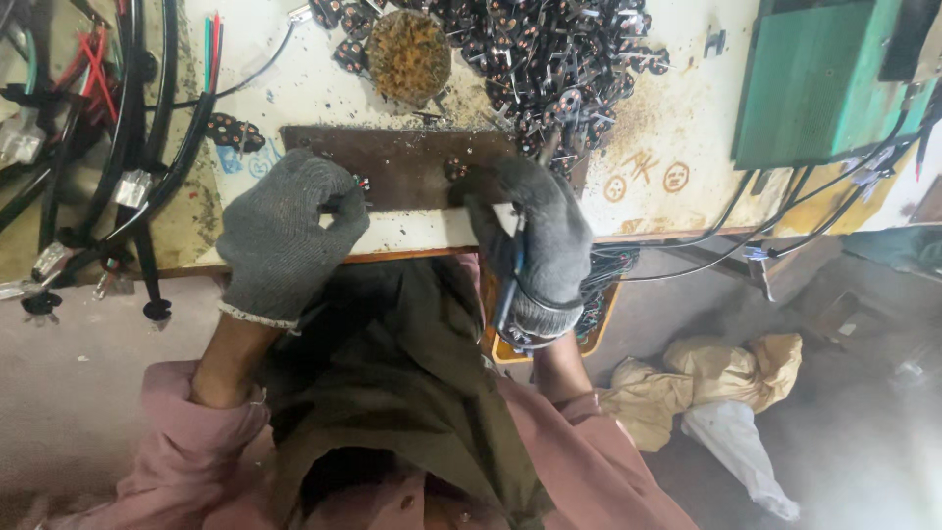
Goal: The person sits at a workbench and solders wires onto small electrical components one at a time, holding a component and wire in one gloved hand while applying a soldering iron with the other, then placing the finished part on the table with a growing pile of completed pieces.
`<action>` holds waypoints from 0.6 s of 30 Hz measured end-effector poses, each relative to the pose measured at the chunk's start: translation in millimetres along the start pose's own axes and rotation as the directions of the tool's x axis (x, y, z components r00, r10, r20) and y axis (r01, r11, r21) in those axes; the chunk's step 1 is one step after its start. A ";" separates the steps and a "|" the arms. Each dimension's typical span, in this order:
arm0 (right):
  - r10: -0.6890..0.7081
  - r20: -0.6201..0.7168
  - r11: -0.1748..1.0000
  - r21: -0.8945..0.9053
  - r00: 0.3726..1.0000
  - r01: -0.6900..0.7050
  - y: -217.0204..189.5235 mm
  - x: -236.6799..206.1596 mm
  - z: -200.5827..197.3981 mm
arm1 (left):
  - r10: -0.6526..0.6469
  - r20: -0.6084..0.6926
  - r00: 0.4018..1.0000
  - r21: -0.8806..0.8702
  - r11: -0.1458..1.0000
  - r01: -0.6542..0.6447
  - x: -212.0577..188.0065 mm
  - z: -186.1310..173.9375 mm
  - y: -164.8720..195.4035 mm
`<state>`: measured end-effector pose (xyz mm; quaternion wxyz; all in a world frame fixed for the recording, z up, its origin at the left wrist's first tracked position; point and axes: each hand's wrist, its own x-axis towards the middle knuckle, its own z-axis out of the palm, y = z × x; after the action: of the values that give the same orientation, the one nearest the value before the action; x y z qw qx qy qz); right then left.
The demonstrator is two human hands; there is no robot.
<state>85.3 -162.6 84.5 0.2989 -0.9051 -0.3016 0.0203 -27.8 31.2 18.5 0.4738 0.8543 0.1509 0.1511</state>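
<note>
Grey-gloved left hand (pixel 285 234) pinches a small wired part (pixel 362 183) against the metal plate (pixel 392 162), steadying it; the right hand (pixel 535 240) is clenched round a tool (pixel 510 285), probably a screwdriver, near the plugs (pixel 549 59).

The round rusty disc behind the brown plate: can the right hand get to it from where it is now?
Probably yes. The round rusty disc lies uncovered on the workbench, just past the brown plate where the right hand rests. Nothing stands between, but that hand already grips a dark tool.
</note>
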 end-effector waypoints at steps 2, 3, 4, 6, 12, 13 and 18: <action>-0.262 0.123 0.965 0.046 0.957 0.258 8.8 6.7 0.6 | 0.014 0.015 1.000 0.010 1.000 -0.014 -0.4 -0.3 -0.7; -0.230 0.145 0.973 0.042 0.962 0.226 12.4 8.8 3.3 | 0.019 0.027 0.999 0.010 1.000 -0.020 -0.6 -0.6 -1.7; -0.208 0.165 0.978 0.036 0.964 0.205 16.5 11.1 5.1 | 0.028 0.029 0.999 0.011 1.000 -0.028 -0.4 0.0 -2.8; -0.160 0.271 0.984 -0.028 0.949 0.173 18.4 12.0 7.2 | 0.059 0.000 0.998 0.047 0.997 -0.058 -0.1 1.6 -5.0; -0.332 0.331 0.837 -0.328 0.883 0.437 -22.6 6.7 18.5 | 0.042 0.006 0.999 0.054 0.998 -0.042 1.9 0.1 -4.5; -0.361 0.337 0.806 -0.356 0.869 0.473 -26.0 8.1 18.5 | 0.031 0.003 1.000 0.037 0.999 -0.032 2.0 -1.1 -2.9; 0.047 0.311 0.962 0.242 0.949 -0.127 4.6 6.5 10.9 | 0.013 0.036 0.999 0.042 0.999 -0.015 0.7 -0.6 5.1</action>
<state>90.7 -156.2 73.9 0.3636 -0.8571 -0.2978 0.2109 -26.8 29.3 23.2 0.4573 0.8677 0.1396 0.1359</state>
